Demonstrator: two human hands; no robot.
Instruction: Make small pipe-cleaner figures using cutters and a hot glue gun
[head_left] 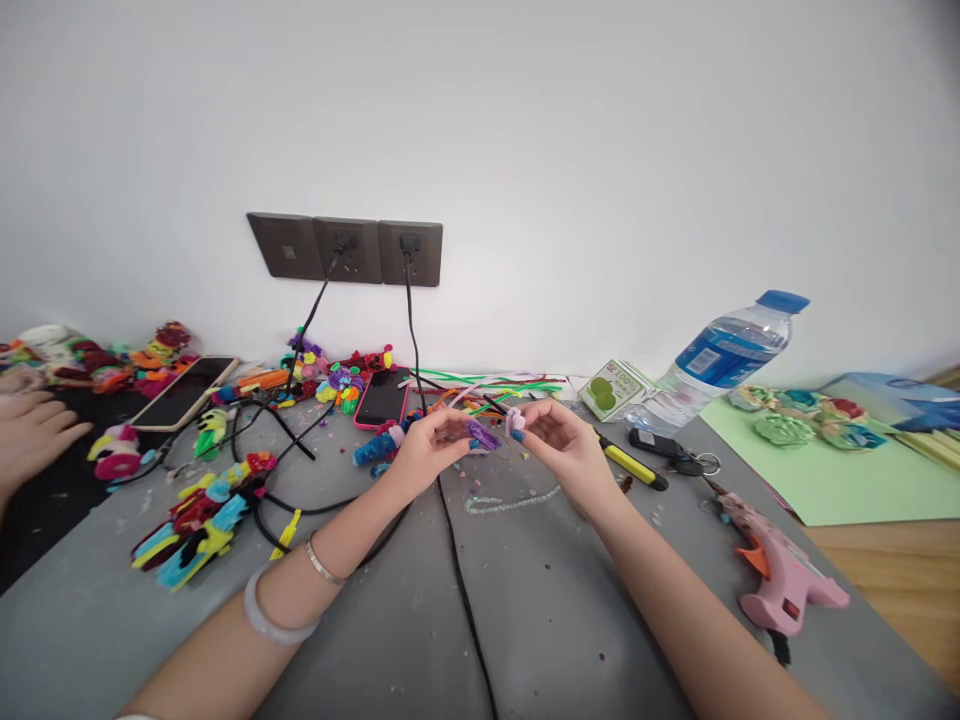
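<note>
Above the middle of the grey table (540,630), my left hand (431,450) pinches a purple fuzzy pipe-cleaner piece (482,434). Close beside it, my right hand (562,445) grips a pale lilac fuzzy piece (514,421) between thumb and fingers. The two pieces are a small gap apart. Below them a clear bead strand (510,503) lies on the table. Just left of my left hand is a blue fuzzy roll (375,447). Green and other coloured pipe cleaners (517,380) lie behind my hands.
A pink glue gun (787,585), keys (703,463), a yellow cutter (636,467), a tilted water bottle (727,350) and a green-white box (613,390) are right. Black cables (457,570) cross the table. Left are phones (184,393), pipe-cleaner figures (202,520) and another person's hand (37,430).
</note>
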